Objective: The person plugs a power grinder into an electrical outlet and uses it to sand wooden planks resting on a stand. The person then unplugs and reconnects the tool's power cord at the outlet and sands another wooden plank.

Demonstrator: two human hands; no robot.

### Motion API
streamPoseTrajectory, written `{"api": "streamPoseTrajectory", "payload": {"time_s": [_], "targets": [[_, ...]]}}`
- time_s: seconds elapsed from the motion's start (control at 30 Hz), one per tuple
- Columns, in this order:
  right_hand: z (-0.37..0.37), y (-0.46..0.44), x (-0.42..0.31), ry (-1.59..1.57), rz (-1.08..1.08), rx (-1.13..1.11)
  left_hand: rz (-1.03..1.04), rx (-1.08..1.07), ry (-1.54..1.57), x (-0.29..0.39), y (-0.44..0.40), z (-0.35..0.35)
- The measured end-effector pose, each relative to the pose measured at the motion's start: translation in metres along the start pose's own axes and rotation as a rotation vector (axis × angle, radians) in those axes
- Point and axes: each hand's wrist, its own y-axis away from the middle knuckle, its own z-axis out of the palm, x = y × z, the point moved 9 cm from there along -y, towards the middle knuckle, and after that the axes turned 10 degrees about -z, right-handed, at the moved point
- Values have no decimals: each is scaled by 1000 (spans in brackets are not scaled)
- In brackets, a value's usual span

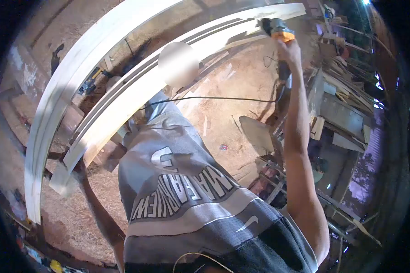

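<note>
Long pale boards (123, 102) lie side by side in the middle, bowed by the lens. My right hand (289, 48) is closed around an orange and dark corded power tool (281, 32), whose exact kind I cannot make out. The tool's dark front is at the far end of the boards. At their near end, my left hand (79, 169) grips the edge of a board, its fingers partly hidden. A black cord (223, 98) runs across in front of my body.
Another long pale board (54, 109) lies to the left. Between the boards sits a yellow and dark power tool (92, 79). Sawdust covers the floor (218, 123). A dark flat panel (256, 134) and stacked scrap wood (351, 86) are on the right.
</note>
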Motion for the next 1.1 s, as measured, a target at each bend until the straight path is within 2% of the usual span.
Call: {"api": "streamPoseTrajectory", "payload": {"time_s": [0.03, 0.07, 0.1, 0.2, 0.3, 0.37, 0.47, 0.53, 0.57, 0.63, 0.67, 0.73, 0.77, 0.8, 0.97, 1.03, 1.1], "targets": [[-1, -10, 27, 18, 52, 43, -35, 30, 116, -2, 0, -6], [3, -17, 55, 2, 119, -12, -52, 37, 198, -2, 0, -6], [5, -17, 80, -29, 174, 69, -55, 43, 278, 1, -3, -3], [-14, 50, -10, -400, 106, 278, -62, 79, 412, 13, -1, -5], [6, 156, -171, -714, -52, 205, -63, 120, 538, 35, -3, -12], [48, 184, -224, -661, -107, 110, -71, 104, 655, 62, -18, -6], [86, 262, -351, -761, -294, -17, -72, 112, 798, 67, -24, 1], [98, 301, -431, -632, -438, -125, -13, 235, 539, 114, -27, -28], [109, 295, -432, -529, -484, -208, 3, 269, 444, 141, -31, -36], [124, 318, -482, -316, -481, -413, 36, 259, 215, 153, -33, -41], [126, 325, -501, -334, -537, -427, 48, 296, 202, 150, -34, -33], [129, 338, -537, -327, -678, -385, -20, 223, 389, 132, -42, -13], [134, 342, -548, -319, -671, -385, -23, 213, 281, 147, -40, -25], [135, 344, -559, -338, -709, -355, 98, 250, 352, 149, -39, -21], [140, 345, -565, -350, -736, -289, 45, 115, 652, 117, -58, 29], [139, 338, -539, -322, -669, -299, 44, 210, 192, 161, -44, -9], [136, 329, -508, -300, -606, -308, 4, 231, 188, 163, -41, -12]]}}
